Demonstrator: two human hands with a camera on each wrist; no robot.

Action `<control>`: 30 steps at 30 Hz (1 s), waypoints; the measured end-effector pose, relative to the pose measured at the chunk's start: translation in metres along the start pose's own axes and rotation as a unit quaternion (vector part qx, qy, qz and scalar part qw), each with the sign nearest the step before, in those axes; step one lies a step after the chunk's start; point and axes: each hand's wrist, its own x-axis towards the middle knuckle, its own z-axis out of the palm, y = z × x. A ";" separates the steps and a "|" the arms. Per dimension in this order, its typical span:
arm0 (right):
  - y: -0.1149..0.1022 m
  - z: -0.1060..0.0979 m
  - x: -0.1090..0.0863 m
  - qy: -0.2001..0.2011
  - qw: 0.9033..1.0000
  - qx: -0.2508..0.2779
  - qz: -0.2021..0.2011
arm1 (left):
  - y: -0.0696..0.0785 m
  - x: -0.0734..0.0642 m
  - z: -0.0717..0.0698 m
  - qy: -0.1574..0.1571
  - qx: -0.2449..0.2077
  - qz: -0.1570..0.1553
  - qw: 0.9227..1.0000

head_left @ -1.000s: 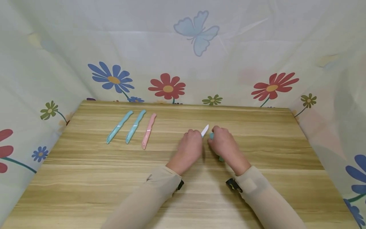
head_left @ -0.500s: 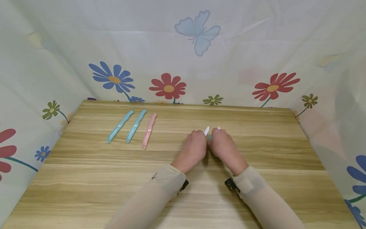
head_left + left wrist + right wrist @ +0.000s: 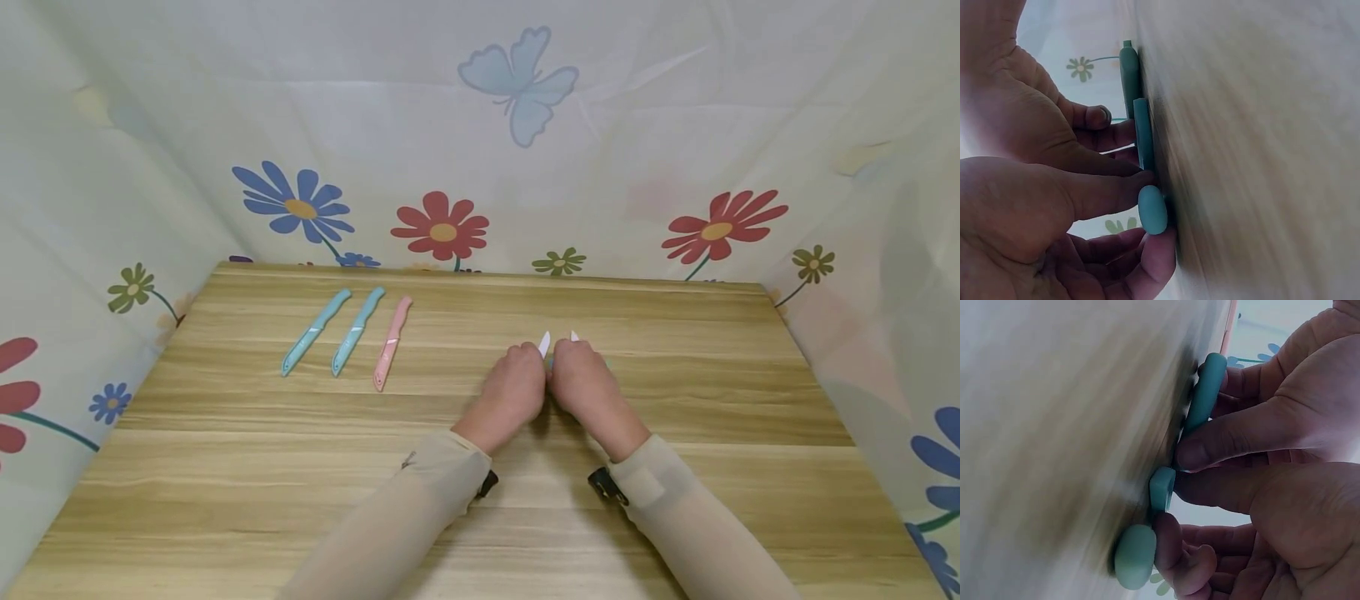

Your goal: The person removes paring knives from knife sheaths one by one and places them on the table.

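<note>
My left hand (image 3: pixel 517 383) grips a teal paring knife (image 3: pixel 1152 209) by its handle. Its bare white blade (image 3: pixel 544 343) points away past the knuckles. Close beside it, my right hand (image 3: pixel 587 377) pinches a teal blade sheath (image 3: pixel 1161 489) between thumb and fingers. A green handle (image 3: pixel 1135 556) lies low at the tabletop by the right fingers. Another white blade tip (image 3: pixel 574 336) shows just beyond the right hand; the hand hides what lies behind it.
Two teal sheathed knives (image 3: pixel 316 333) (image 3: pixel 357 332) and a pink sheathed knife (image 3: pixel 392 343) lie side by side at the left of the wooden table (image 3: pixel 247 467). A flower-printed curtain (image 3: pixel 615 150) encloses the back and sides.
Both hands have drawn closer together, the left moving right. The second white blade tip has come into view beyond the right hand. The knives at the left have stayed put.
</note>
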 end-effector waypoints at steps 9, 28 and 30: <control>0.000 -0.001 -0.001 -0.003 1.000 0.003 -0.001 | -0.002 0.002 0.001 -0.015 -0.016 0.002 1.000; 0.006 -0.010 -0.010 0.014 1.000 0.024 -0.012 | -0.002 0.002 0.001 -0.020 -0.019 0.032 0.999; 0.006 -0.011 -0.011 0.016 0.999 0.023 -0.016 | -0.004 0.002 0.002 -0.022 -0.021 0.035 0.999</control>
